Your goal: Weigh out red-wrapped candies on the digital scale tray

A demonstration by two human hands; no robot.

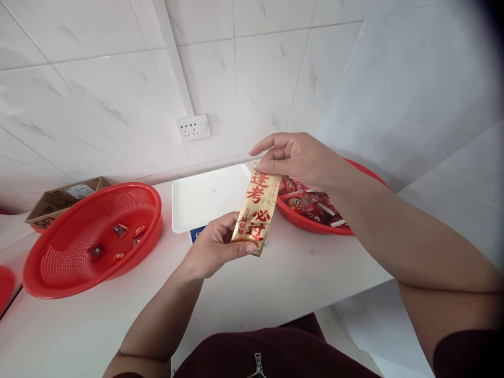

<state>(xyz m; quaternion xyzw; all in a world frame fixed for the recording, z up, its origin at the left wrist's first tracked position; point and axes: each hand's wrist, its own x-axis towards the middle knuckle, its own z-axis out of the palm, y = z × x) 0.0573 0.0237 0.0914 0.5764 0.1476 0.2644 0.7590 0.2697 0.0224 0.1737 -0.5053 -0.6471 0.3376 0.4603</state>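
Note:
A gold packet (255,210) with red Chinese characters is held up at a tilt over the table, between my two hands. My left hand (216,244) grips its lower end, thumb across the front. My right hand (289,157) pinches the top edge between thumb and fingers, with the index finger stretched out to the left. Behind the packet lies a white rectangular tray (208,197), its right part partly covered by the packet. Below my right forearm sits a red basket (303,224) full of small red packets (309,205), partly hidden by the arm.
On the left stands a tilted red perforated basket (59,262) with several small wrapped pieces (120,229) inside. A cardboard box (59,202) is behind it. A tiny crumb (312,253) lies on the white table (244,294). The tiled wall carries a power socket (192,127).

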